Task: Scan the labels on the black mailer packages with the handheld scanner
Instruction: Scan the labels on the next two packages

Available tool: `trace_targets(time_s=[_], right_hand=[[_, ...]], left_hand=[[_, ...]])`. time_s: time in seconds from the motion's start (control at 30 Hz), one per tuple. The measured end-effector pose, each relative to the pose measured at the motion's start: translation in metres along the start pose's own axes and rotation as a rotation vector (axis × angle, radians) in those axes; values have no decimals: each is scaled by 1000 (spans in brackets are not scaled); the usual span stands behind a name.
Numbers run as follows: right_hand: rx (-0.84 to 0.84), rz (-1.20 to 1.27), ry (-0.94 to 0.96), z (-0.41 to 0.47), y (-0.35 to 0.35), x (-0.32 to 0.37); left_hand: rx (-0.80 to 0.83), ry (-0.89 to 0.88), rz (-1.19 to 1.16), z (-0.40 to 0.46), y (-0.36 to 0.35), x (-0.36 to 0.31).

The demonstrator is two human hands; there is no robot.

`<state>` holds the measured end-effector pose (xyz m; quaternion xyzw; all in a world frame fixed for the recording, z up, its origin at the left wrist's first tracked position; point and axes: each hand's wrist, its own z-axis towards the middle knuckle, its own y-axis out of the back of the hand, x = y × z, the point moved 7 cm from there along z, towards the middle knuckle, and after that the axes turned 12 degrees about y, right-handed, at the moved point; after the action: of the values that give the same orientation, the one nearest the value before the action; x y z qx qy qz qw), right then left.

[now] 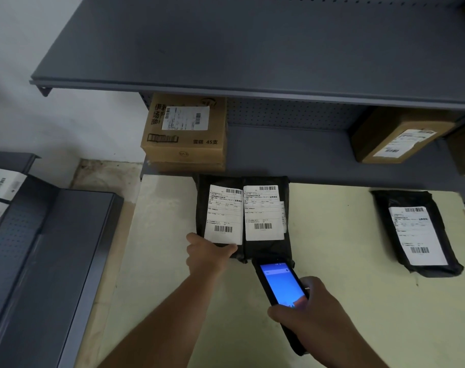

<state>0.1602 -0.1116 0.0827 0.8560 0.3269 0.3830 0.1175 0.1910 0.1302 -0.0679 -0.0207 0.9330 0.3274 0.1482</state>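
Two black mailer packages lie side by side on the pale table, each with a white label: the left mailer (201, 208) and the right mailer (286, 187). My left hand (207, 254) grips the near edge of the left mailer, thumb on its label. My right hand (309, 312) holds the handheld scanner (281, 284), blue screen lit, its front end at the near edge of the right mailer. A third black mailer (382, 208) with a label lies apart at the table's right.
The pale table (178, 288) butts against grey metal shelving (252, 49). On the lower shelf stand a labelled cardboard box (185, 152) at the left and another (377, 134) at the right. A dark grey shelf unit (53, 261) lies to the left on the floor.
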Motion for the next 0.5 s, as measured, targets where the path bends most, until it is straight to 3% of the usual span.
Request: trace_targets(time_s=[0.23,0.5], right_hand=[[-19,-1,11,-9,6,-7],[-26,-14,15,-19,10,-10]], left_hand=[[23,34,-48,-3,14,2],[188,86,-236,2,15,12]])
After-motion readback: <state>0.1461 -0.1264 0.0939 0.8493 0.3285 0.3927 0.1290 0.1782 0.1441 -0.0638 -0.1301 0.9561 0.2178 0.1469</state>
